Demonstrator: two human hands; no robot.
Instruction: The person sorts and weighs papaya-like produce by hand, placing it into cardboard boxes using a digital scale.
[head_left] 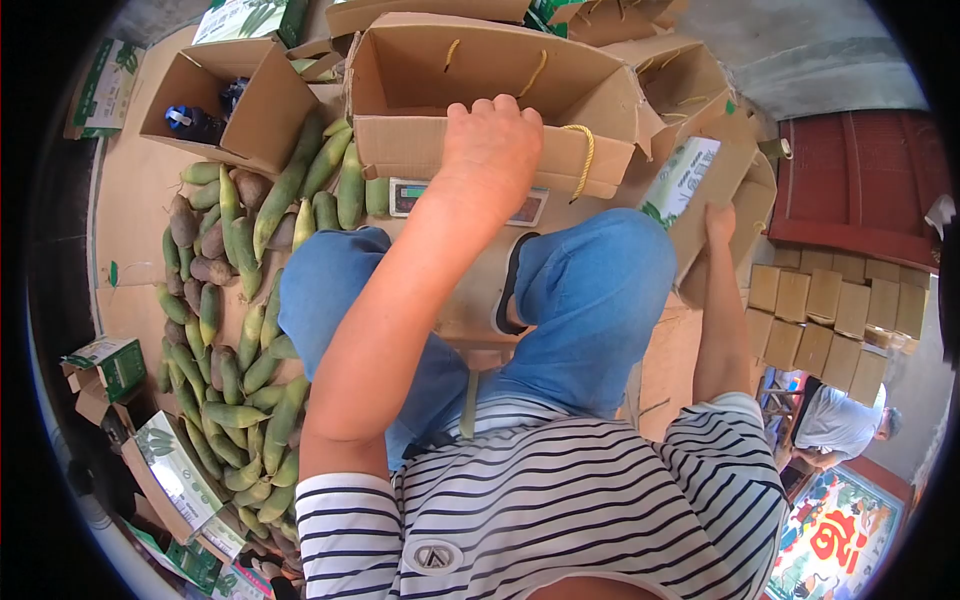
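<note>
My left hand (492,150) grips the near wall of an open cardboard box (400,145), its fingers hooked over the top edge. Yellow rope handles hang from this box, which looks empty inside. Partly under it, a scale (405,197) shows its display panel. At the right, my right hand (719,222) is closed on the edge of another cardboard box (735,165), tilted and with a white and green label; some of its fingertips are hidden. Long green radishes (285,185) lie in a big pile on the left.
A smaller box (265,110) with dark blue items stands at the upper left. More open boxes (690,80) are behind. Green and white cartons (180,460) lie at the lower left. Stacked brown cartons (820,300) and a seated person (840,420) are at the far right.
</note>
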